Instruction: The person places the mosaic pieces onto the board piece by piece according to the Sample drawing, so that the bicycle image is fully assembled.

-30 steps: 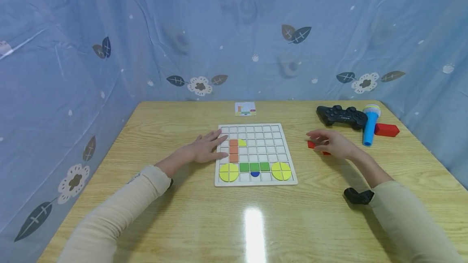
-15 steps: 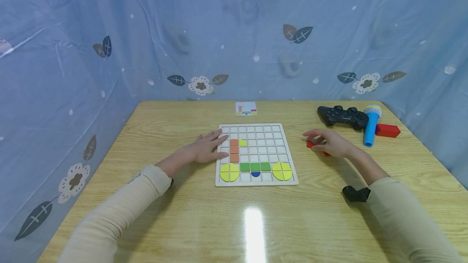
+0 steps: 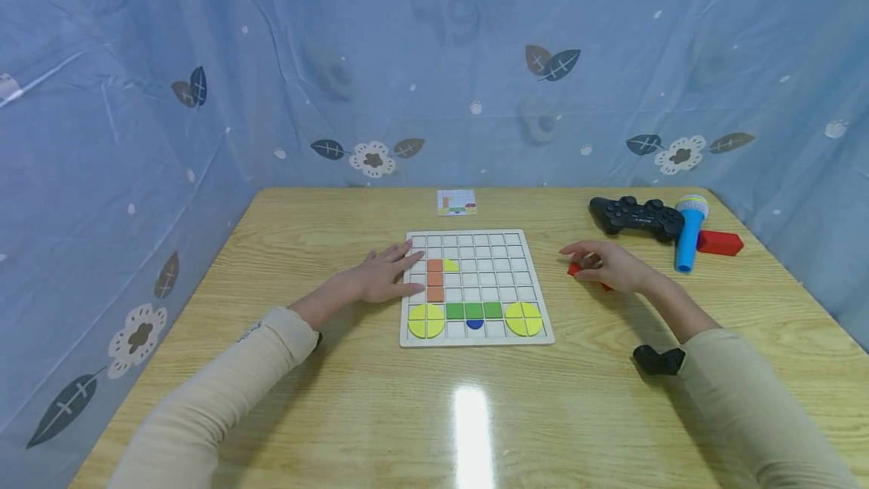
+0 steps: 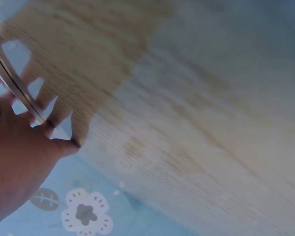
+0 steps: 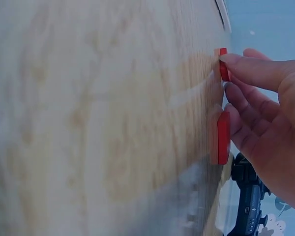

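My left hand lies with fingers spread over the left edge of a white grid board. In the left wrist view, the same hand touches the board's edge. Orange squares, green squares, yellow discs made of quarter pieces, one yellow quarter piece and a blue half-round piece sit in the grid. Right of the board, my right hand pinches a small red tile between thumb and finger, near the tabletop. Another red tile lies under its other fingers.
A card with a coloured grid picture lies behind the board. At the back right are a black game controller, a blue toy microphone and a red block. A patterned blue curtain encloses the wooden table.
My right hand has shifted slightly left, its thumb and finger closing on the nearer red tile, which has moved a little left. The left hand and the board pieces stay put.
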Tool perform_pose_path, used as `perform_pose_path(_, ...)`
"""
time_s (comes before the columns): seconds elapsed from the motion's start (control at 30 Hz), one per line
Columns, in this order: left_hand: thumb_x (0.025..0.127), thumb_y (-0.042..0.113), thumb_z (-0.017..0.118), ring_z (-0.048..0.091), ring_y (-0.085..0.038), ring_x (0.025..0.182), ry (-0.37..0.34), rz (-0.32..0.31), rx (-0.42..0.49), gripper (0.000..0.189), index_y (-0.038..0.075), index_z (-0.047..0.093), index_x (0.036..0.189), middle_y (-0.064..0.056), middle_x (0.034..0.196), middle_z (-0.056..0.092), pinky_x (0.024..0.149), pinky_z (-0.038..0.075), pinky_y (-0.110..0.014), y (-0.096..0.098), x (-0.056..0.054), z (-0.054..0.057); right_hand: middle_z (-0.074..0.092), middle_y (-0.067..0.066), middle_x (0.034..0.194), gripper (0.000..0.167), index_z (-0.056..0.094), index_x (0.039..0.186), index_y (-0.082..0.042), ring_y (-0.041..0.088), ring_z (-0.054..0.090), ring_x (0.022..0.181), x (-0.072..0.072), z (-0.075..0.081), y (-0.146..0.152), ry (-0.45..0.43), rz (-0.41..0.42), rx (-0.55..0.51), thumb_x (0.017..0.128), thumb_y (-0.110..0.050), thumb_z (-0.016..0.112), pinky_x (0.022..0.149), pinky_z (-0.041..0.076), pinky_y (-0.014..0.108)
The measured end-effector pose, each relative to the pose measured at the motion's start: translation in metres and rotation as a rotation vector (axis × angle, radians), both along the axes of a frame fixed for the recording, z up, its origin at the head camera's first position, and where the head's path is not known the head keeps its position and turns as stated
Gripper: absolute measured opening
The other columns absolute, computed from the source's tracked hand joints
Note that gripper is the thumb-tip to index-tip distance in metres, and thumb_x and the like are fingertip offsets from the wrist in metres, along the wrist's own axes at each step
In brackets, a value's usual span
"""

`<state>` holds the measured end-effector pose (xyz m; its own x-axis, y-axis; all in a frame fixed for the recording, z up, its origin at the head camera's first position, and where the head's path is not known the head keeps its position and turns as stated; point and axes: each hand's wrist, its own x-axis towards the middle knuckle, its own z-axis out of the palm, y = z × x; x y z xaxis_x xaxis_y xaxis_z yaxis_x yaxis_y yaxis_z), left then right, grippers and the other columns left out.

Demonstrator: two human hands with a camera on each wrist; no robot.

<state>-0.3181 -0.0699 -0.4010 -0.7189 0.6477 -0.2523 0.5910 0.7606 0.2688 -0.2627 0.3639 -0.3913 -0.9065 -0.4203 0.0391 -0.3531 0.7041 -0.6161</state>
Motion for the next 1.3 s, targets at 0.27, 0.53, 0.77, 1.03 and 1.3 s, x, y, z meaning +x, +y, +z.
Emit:
perform_pose_path(0.27,0.094,0.064,0.036,-0.002,-0.030,0.143,0.007,-0.001,-0.002,0.078,0.024,0.009,0.155,-0.006,0.159,-0.005,0.111,0.001,-0.055,0.000,0.001,0.002,0.060,0.013,0.097,0.039,0.054,0.127,0.006,0.028,0.060,0.088,-0.001,-0.001,0.001,-0.025,-0.017,-0.029,0.088,0.004,0.064,0.072,0.050,0.035)
perform_pose_path(0.53,0.095,0.062,0.037,-0.002,-0.030,0.143,0.002,-0.004,0.002,0.077,0.023,0.009,0.155,-0.006,0.159,-0.004,0.111,0.001,-0.056,0.001,0.002,0.005,0.065,0.012,0.096,0.036,0.057,0.123,0.006,0.025,0.062,0.085,0.000,-0.001,0.002,-0.009,-0.062,-0.016,0.089,-0.001,0.066,0.068,0.051,0.031)
perform_pose_path(0.77,0.095,0.062,0.037,-0.002,-0.030,0.143,0.000,-0.003,0.001,0.077,0.023,0.009,0.155,-0.006,0.159,-0.005,0.111,0.001,-0.056,0.001,0.002,0.005,0.065,0.016,0.098,0.033,0.057,0.123,0.008,0.023,0.065,0.079,0.003,0.003,-0.003,-0.052,-0.098,-0.070,0.092,-0.003,0.062,0.063,0.054,0.031)
perform_pose_path(1.03,0.094,0.064,0.037,-0.002,-0.030,0.143,0.006,-0.004,0.007,0.079,0.023,0.009,0.155,-0.006,0.159,-0.005,0.111,0.001,-0.056,0.000,0.000,0.001,0.068,0.014,0.095,0.030,0.059,0.117,0.008,0.023,0.063,0.075,0.006,0.005,-0.009,-0.129,-0.105,-0.107,0.094,-0.011,0.062,0.057,0.049,0.033)
perform_pose_path(1.3,0.094,0.065,0.036,-0.002,-0.029,0.143,0.003,-0.006,0.010,0.079,0.023,0.009,0.155,-0.006,0.159,-0.004,0.111,0.001,-0.056,-0.001,-0.001,-0.002,0.066,0.010,0.086,0.023,0.058,0.106,0.006,0.022,0.057,0.070,0.006,0.005,-0.017,-0.176,-0.067,-0.152,0.098,-0.016,0.057,0.059,0.046,0.033)
